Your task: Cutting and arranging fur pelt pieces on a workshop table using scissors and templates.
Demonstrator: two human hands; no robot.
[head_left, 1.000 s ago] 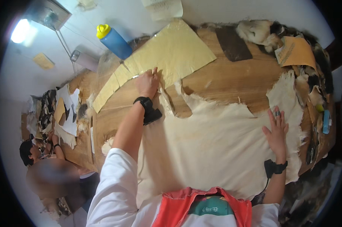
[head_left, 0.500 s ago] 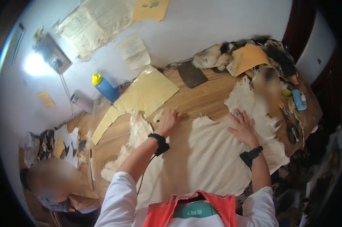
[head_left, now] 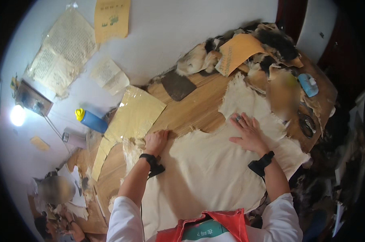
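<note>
A large cream-coloured hide (head_left: 206,173) lies spread over the wooden table before me, skin side up, with ragged edges. My left hand (head_left: 156,142) is closed at its far left edge, fingers curled down over the border; the fingertips are hidden. Fluffy fringe shows beside that hand. My right hand (head_left: 249,132) rests flat on the hide farther right, fingers spread, a ring on one finger. Just beyond the left hand lies a yellow pattern sheet (head_left: 136,113) with a long curved strip. Dark bands with small devices circle both wrists.
Scissors (head_left: 306,125) and a light-blue object (head_left: 308,84) lie at the right. Fur scraps and an orange-yellow sheet (head_left: 241,52) are heaped at the back. A blue bottle (head_left: 91,121) and a pinkish flask (head_left: 74,140) stand by the wall. Another person (head_left: 57,191) is at lower left.
The left hand has drawn the hide's left edge outward, so less fleecy underside shows and the hide lies flatter. My right hand stays spread on it. The view has turned.
</note>
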